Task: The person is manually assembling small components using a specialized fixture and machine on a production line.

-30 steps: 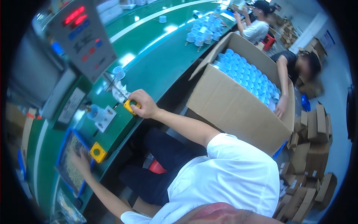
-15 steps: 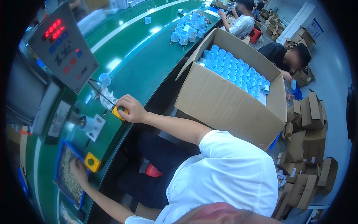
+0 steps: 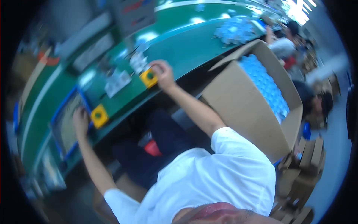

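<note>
My left hand is over a blue-rimmed tray of small pale pieces; its fingers are smeared by motion, and whether they hold any pieces does not show. Beside it is a yellow square block with a green round button. My right hand rests at the edge of a second yellow button block, fingers curved and apart, nothing visible in them. Between the two blocks, a machine's pale metal fixture stands on the green bench. White crumpled material lies behind the second block.
A large open cardboard box filled with light blue cups stands at my right. More cups cluster farther along the green bench. A grey machine panel hangs above. Co-workers and stacked cartons are at the right.
The whole view has swung and blurred, so bench and box sit differently in it. My right hand has shifted off the button toward its block's edge. My left hand stays at the tray.
</note>
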{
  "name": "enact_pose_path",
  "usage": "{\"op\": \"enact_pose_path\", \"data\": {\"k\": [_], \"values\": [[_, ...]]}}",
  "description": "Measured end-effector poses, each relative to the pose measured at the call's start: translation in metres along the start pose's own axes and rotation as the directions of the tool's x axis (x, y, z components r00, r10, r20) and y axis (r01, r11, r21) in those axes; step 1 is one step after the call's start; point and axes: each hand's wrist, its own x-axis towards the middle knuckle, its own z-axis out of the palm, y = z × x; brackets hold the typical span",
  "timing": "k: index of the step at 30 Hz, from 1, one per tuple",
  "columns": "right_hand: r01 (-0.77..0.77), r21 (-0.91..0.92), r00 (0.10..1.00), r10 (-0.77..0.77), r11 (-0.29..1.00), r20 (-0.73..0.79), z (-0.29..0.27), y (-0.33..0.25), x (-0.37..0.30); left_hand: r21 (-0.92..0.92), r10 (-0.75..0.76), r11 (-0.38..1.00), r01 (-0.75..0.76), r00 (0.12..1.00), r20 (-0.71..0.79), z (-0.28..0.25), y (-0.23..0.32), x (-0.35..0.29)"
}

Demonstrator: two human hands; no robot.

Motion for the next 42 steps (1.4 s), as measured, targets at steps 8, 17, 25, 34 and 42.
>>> {"op": "enact_pose_path", "data": {"k": [8,17,25,34,42], "values": [[0.118,-0.202,0.963,-0.062,0.972,0.264,0.056,-0.108,-0.003,-0.072,-0.01,0.997,0.011,1.0,0.018,-0.001,0.024,0.009],[0.147,-0.102,0.977,-0.129,0.984,0.167,0.064,-0.094,0.038,-0.047,-0.054,0.997,0.056,0.998,0.045,-0.005,0.034,-0.002],[-0.072,-0.702,0.994,-0.006,0.709,-0.108,-0.067,0.027,0.062,0.0,-0.023,1.0,0.023,1.0,0.011,-0.001,0.035,0.002],[0.035,-0.877,0.999,-0.044,0.479,0.016,-0.063,0.055,0.065,-0.085,-0.106,0.99,0.113,0.991,0.081,-0.006,0.034,0.003],[0.221,-0.599,0.975,-0.196,0.769,0.108,-0.023,0.077,0.118,-0.062,-0.084,0.994,0.087,0.995,0.062,-0.004,0.039,0.006]]}}
